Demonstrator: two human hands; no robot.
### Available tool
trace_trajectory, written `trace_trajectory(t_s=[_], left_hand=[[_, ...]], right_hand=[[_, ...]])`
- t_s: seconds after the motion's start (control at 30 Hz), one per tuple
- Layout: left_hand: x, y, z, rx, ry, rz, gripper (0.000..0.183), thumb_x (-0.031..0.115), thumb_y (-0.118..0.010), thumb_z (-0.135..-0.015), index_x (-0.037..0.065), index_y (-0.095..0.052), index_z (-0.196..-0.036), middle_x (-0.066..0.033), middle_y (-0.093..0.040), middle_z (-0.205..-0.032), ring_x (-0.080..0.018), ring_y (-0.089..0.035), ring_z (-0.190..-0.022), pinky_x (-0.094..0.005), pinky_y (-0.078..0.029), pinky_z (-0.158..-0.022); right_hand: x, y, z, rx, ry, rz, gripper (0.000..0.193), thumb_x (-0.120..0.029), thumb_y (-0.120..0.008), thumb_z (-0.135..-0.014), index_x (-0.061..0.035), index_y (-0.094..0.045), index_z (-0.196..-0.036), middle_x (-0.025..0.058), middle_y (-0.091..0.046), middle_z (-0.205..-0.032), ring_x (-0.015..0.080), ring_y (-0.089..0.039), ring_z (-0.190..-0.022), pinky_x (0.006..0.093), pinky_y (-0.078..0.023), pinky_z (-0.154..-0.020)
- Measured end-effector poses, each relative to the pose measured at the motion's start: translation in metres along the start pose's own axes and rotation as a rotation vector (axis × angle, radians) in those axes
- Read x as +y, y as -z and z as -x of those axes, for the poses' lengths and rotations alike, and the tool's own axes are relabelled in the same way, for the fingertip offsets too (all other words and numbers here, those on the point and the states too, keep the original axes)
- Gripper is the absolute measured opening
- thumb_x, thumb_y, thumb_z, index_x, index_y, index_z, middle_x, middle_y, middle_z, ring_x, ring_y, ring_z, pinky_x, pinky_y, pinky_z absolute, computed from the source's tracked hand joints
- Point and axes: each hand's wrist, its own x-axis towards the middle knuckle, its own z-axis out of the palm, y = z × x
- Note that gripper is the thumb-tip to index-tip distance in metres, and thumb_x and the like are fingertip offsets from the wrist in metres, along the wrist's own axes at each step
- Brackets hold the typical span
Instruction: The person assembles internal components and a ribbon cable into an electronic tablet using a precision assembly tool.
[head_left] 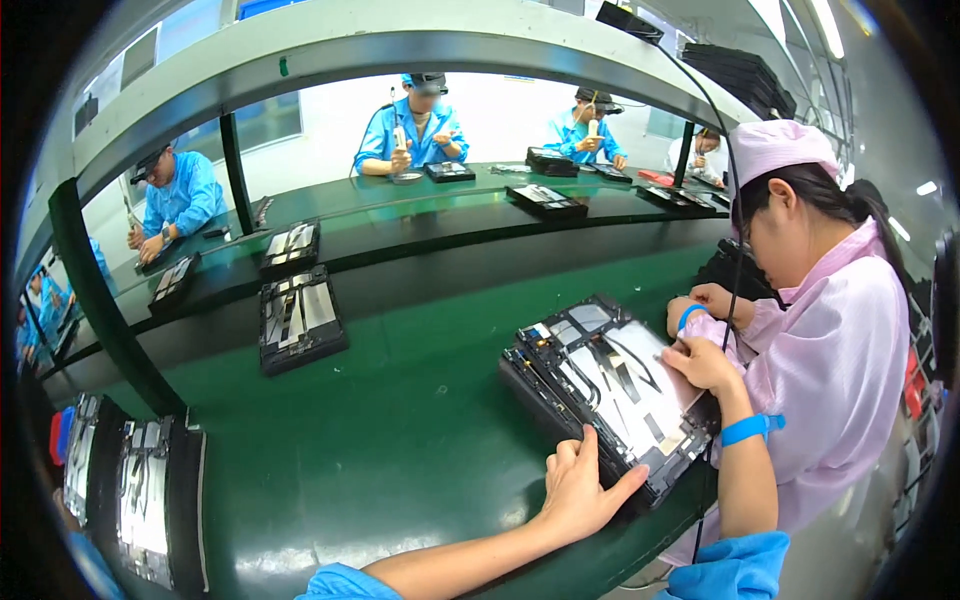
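Note:
In front of me, at the right of the green bench, is a stack of black trays with an opened tablet on top. The tablet's silver battery plates, black ribbon cables and small boards are exposed. My left hand grips the near left side, with thumb and forefinger spread along the edge and the other fingers curled. On the far right side, my right hand holds the edge with bent fingers; a blue band circles that wrist. Whether the stack is fully resting on the bench cannot be told.
Another opened tablet lies in a tray at left centre. More stand in trays at lower left. A co-worker in pink sits close on my right. A shelf post and a hanging black cable flank the bench.

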Motion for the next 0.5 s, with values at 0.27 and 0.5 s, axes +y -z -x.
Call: trace_trajectory(t_s=[0.27,0.5], left_hand=[[0.008,0.034,0.021,0.337,-0.012,0.852,0.072,0.013,-0.060,-0.070,-0.005,-0.013,-0.122,-0.0131,-0.045,-0.093,-0.0165,-0.049,-0.080,-0.0261,-0.041,-0.068],[-0.028,0.148,0.173,0.215,0.308,0.410,0.072,0.004,-0.057,-0.064,-0.005,-0.016,-0.122,-0.0187,-0.034,-0.116,-0.0231,-0.034,-0.108,-0.0327,-0.024,-0.090]], right_hand=[[-0.067,0.017,0.020,-0.134,-0.071,-0.552,0.040,-0.027,-0.055,-0.072,0.0071,-0.045,-0.090,0.0092,-0.050,-0.077,0.0118,-0.047,-0.068,0.0241,-0.038,-0.056],[-0.118,-0.104,0.109,-0.668,0.300,-0.350,0.049,-0.043,-0.047,-0.074,0.0053,-0.042,-0.076,0.0198,-0.051,-0.075,0.0241,-0.051,-0.068,0.0331,-0.039,-0.060]])
